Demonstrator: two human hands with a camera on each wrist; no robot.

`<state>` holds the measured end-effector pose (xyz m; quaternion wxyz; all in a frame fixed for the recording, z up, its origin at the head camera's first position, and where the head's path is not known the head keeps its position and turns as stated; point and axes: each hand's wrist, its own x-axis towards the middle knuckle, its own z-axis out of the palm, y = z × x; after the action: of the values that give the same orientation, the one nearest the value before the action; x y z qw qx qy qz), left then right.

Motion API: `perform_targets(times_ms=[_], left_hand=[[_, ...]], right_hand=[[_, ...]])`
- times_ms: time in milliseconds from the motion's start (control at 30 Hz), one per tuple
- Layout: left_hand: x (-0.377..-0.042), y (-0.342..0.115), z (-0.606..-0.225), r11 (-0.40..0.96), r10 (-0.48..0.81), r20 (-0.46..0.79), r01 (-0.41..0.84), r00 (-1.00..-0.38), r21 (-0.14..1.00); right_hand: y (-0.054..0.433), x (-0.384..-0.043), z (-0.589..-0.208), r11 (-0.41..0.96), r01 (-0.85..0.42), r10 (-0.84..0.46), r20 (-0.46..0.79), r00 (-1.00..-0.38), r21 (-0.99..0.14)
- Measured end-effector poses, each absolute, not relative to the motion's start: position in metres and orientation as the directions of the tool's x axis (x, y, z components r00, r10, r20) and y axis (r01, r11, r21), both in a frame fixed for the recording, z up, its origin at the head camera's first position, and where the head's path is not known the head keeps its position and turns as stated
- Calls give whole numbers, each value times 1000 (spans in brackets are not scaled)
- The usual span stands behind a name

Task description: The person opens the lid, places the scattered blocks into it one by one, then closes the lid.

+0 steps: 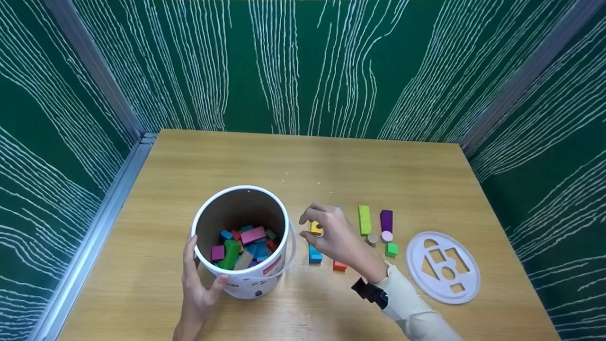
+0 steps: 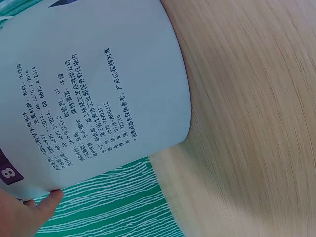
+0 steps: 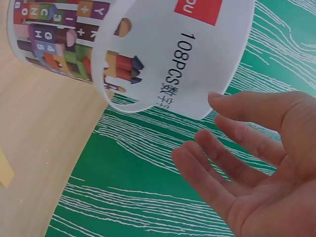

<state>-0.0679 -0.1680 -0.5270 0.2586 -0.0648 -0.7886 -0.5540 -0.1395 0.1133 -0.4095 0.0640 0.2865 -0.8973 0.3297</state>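
Observation:
A white bucket (image 1: 258, 284) with printed sides stands on the table, filled partway with coloured wooden blocks (image 1: 253, 235). My left hand (image 1: 201, 293) holds it at the near left, fingers along the outer wall by the rim and thumb on the front. The left wrist view shows fingertips (image 2: 51, 201) against the printed wall. Just right of the bucket hovers my right hand (image 1: 334, 234), fingers loosely bent and apart with nothing between them, as the right wrist view confirms. Below it in the head view lie a yellow block (image 1: 316, 228), a blue block (image 1: 315, 255) and an orange block (image 1: 339, 265).
Right of the right hand lie a lime block (image 1: 364, 219), a purple block (image 1: 386, 220), a pink round piece (image 1: 387, 236) and a green cube (image 1: 391, 249). Farther right is a white lid (image 1: 413, 265) with shaped cutouts. The bucket's handle (image 1: 292, 251) hangs toward the right hand.

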Motion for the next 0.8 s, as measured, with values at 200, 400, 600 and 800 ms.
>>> perform_targets(times_ms=[200, 400, 600, 800], left_hand=[[-67, -167, -528, 379, -188, 486, 394, -853, 837], [-67, -167, -527, 378, -196, 473, 379, -859, 845], [-68, -167, -529, 387, -191, 499, 402, -845, 830], [-67, -167, -529, 373, -192, 476, 385, -858, 844]], right_hand=[[116, -139, -418, 631, -517, -444, 278, -852, -579], [119, -141, -433, 656, -469, -417, 234, -878, -592], [119, -143, -447, 665, -430, -409, 184, -894, -611], [121, -147, -461, 672, -397, -403, 141, -904, -625]])
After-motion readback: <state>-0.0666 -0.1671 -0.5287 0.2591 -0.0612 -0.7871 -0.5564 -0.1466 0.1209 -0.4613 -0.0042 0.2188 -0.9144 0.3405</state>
